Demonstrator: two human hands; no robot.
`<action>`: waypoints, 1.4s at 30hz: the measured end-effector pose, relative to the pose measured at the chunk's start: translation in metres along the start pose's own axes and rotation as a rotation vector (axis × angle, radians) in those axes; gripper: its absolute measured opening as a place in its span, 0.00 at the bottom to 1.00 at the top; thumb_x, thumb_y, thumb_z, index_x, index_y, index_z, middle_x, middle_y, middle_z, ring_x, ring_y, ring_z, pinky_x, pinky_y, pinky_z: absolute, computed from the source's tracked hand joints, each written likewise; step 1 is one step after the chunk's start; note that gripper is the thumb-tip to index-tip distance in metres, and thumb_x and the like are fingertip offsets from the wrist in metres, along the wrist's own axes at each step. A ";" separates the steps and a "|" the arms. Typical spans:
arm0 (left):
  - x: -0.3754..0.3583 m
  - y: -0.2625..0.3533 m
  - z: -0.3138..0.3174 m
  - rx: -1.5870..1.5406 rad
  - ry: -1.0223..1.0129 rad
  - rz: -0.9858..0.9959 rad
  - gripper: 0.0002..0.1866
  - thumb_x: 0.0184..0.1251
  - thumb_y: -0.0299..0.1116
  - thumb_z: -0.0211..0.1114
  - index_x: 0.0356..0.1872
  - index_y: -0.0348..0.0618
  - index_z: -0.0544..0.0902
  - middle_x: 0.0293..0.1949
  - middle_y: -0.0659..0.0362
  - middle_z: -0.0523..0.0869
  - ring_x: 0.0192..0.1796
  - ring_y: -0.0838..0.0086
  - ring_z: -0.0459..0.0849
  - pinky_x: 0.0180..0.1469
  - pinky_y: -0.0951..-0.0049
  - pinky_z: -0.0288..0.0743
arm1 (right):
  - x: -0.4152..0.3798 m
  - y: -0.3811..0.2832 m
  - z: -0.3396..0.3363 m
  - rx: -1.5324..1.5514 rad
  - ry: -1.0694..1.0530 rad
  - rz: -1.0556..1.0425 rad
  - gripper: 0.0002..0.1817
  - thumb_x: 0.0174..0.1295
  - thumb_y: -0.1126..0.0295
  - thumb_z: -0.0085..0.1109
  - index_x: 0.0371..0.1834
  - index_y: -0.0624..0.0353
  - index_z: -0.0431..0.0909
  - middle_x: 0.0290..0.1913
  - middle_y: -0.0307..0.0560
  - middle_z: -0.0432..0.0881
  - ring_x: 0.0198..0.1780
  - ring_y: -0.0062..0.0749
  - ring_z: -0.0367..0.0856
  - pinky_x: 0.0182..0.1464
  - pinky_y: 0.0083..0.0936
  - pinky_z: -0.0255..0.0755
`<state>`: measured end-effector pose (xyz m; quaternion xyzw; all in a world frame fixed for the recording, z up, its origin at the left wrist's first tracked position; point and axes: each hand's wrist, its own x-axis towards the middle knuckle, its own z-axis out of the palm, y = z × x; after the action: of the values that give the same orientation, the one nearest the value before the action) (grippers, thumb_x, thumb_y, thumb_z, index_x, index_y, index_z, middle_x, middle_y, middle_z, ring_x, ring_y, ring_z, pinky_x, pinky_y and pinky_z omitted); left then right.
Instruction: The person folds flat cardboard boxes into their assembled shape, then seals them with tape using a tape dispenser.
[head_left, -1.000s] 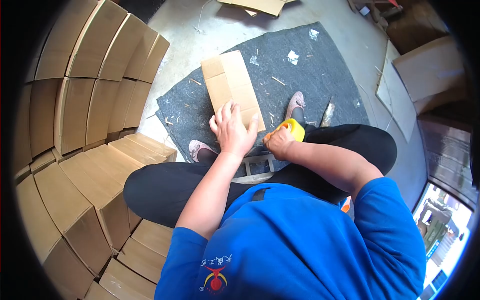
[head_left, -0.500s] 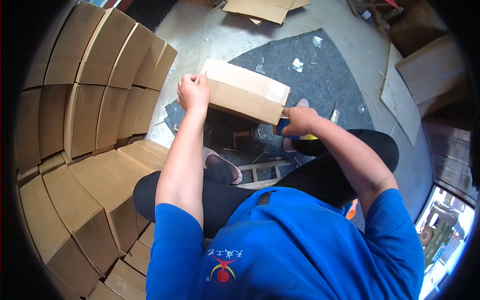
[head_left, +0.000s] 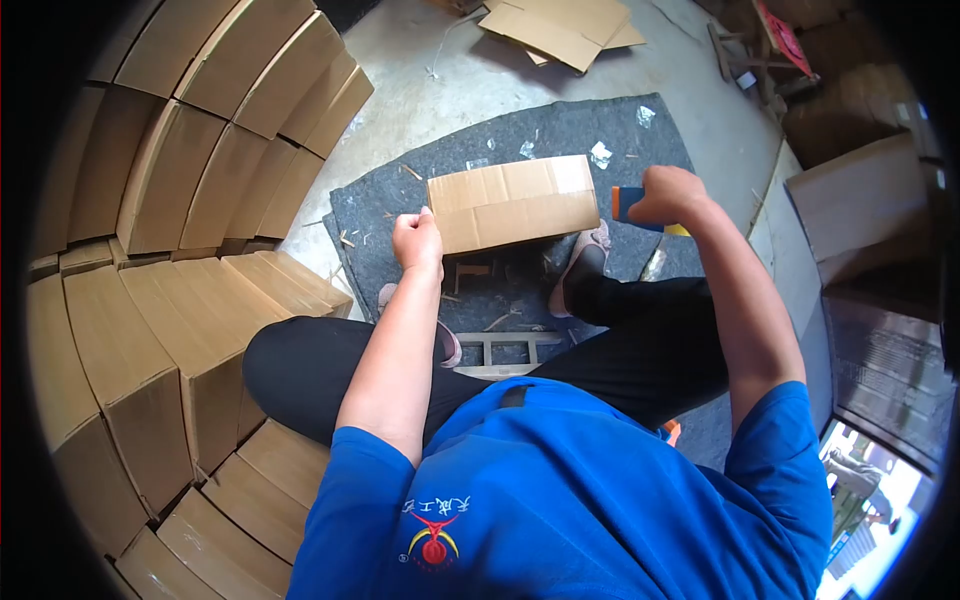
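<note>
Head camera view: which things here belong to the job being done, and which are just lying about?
In the job:
cardboard box, gripped by the left hand
what looks like a tape dispenser, in the right hand

Apparently just lying about:
whitish scraps on the dark mat
flat cardboard pieces beyond the mat, though possibly spare stock

Blue shirt (head_left: 570, 500), chest lettering (head_left: 437, 505): white Chinese characters, look like 天成工艺
Chest emblem (head_left: 434, 548): red figure over yellow arc, ® mark (head_left: 403, 558) beside it
Red panel (head_left: 785, 40), top right: pale marks, too small to read
Dark panel (head_left: 890, 380), right edge: faint marks, illegible
</note>
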<state>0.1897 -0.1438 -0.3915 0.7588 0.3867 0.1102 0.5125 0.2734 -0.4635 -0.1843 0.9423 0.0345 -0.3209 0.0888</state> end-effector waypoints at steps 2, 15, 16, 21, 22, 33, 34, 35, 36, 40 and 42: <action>-0.013 0.017 -0.006 0.184 0.105 0.302 0.15 0.69 0.41 0.66 0.31 0.39 0.78 0.35 0.53 0.81 0.38 0.60 0.81 0.43 0.64 0.75 | -0.022 0.010 -0.021 0.156 0.122 -0.055 0.27 0.46 0.53 0.67 0.45 0.62 0.87 0.43 0.58 0.88 0.47 0.46 0.88 0.51 0.34 0.80; -0.082 0.092 -0.027 -0.719 -1.043 -0.467 0.32 0.80 0.62 0.40 0.54 0.44 0.80 0.48 0.57 0.84 0.52 0.71 0.81 0.58 0.67 0.72 | -0.045 -0.020 -0.002 0.736 -0.062 -0.605 0.33 0.50 0.58 0.76 0.58 0.61 0.80 0.45 0.49 0.85 0.47 0.33 0.83 0.56 0.30 0.76; -0.081 0.089 -0.027 -0.713 -1.029 -0.456 0.32 0.80 0.62 0.40 0.53 0.44 0.81 0.47 0.57 0.85 0.52 0.70 0.81 0.58 0.67 0.73 | -0.043 -0.019 0.000 0.720 -0.076 -0.603 0.33 0.49 0.59 0.75 0.58 0.61 0.79 0.45 0.47 0.85 0.47 0.32 0.83 0.57 0.31 0.75; -0.075 0.077 -0.028 -0.912 -1.124 -0.628 0.25 0.80 0.55 0.47 0.50 0.44 0.82 0.45 0.58 0.86 0.48 0.71 0.82 0.54 0.66 0.75 | -0.028 -0.019 0.016 0.783 -0.130 -0.577 0.30 0.50 0.60 0.74 0.55 0.65 0.81 0.43 0.49 0.86 0.44 0.30 0.84 0.52 0.28 0.77; -0.072 0.071 -0.028 -0.945 -1.157 -0.673 0.22 0.79 0.51 0.50 0.50 0.45 0.82 0.43 0.58 0.86 0.47 0.71 0.83 0.52 0.66 0.76 | -0.028 -0.024 0.017 0.846 -0.168 -0.517 0.30 0.50 0.58 0.73 0.54 0.67 0.82 0.42 0.49 0.86 0.44 0.29 0.84 0.52 0.28 0.77; -0.024 0.066 -0.053 -0.606 -0.268 -0.353 0.10 0.64 0.35 0.72 0.36 0.39 0.84 0.27 0.65 0.82 0.27 0.82 0.74 0.30 0.80 0.68 | -0.014 -0.047 -0.012 0.725 0.030 -0.430 0.29 0.52 0.50 0.69 0.43 0.69 0.86 0.35 0.53 0.87 0.38 0.31 0.86 0.47 0.29 0.80; -0.021 0.065 -0.052 -0.607 -0.264 -0.354 0.10 0.64 0.35 0.72 0.36 0.39 0.84 0.27 0.65 0.82 0.27 0.82 0.74 0.30 0.80 0.68 | -0.008 -0.050 -0.016 0.634 0.063 -0.396 0.30 0.51 0.48 0.69 0.42 0.68 0.87 0.34 0.55 0.88 0.37 0.35 0.88 0.46 0.31 0.80; -0.019 0.064 -0.050 -0.568 -0.229 -0.349 0.10 0.63 0.35 0.74 0.35 0.38 0.84 0.27 0.65 0.82 0.27 0.83 0.74 0.30 0.79 0.68 | -0.003 -0.056 -0.019 0.633 0.063 -0.398 0.30 0.51 0.48 0.69 0.42 0.68 0.87 0.34 0.55 0.88 0.37 0.35 0.88 0.46 0.31 0.80; -0.015 0.062 -0.047 -0.527 -0.197 -0.343 0.11 0.61 0.34 0.76 0.35 0.37 0.85 0.27 0.66 0.82 0.27 0.83 0.74 0.30 0.79 0.68 | 0.000 -0.065 -0.024 0.536 0.087 -0.384 0.30 0.51 0.47 0.69 0.41 0.67 0.88 0.33 0.56 0.88 0.37 0.37 0.88 0.46 0.32 0.81; 0.010 0.026 -0.031 -0.471 -0.076 -0.228 0.13 0.58 0.34 0.79 0.30 0.35 0.86 0.24 0.66 0.82 0.24 0.84 0.74 0.26 0.78 0.66 | 0.011 -0.101 -0.032 0.317 0.091 -0.344 0.30 0.51 0.44 0.67 0.39 0.64 0.89 0.33 0.56 0.88 0.37 0.41 0.88 0.46 0.33 0.81; 0.015 0.020 -0.029 -0.460 -0.054 -0.224 0.13 0.58 0.34 0.79 0.29 0.35 0.86 0.23 0.66 0.82 0.23 0.84 0.73 0.25 0.78 0.66 | 0.013 -0.117 -0.036 0.225 0.086 -0.316 0.28 0.51 0.44 0.66 0.38 0.62 0.89 0.34 0.56 0.88 0.37 0.41 0.88 0.46 0.33 0.81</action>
<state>0.1930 -0.1173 -0.3648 0.5776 0.4192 0.1174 0.6906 0.2908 -0.3418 -0.1814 0.9420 0.1497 -0.2920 -0.0701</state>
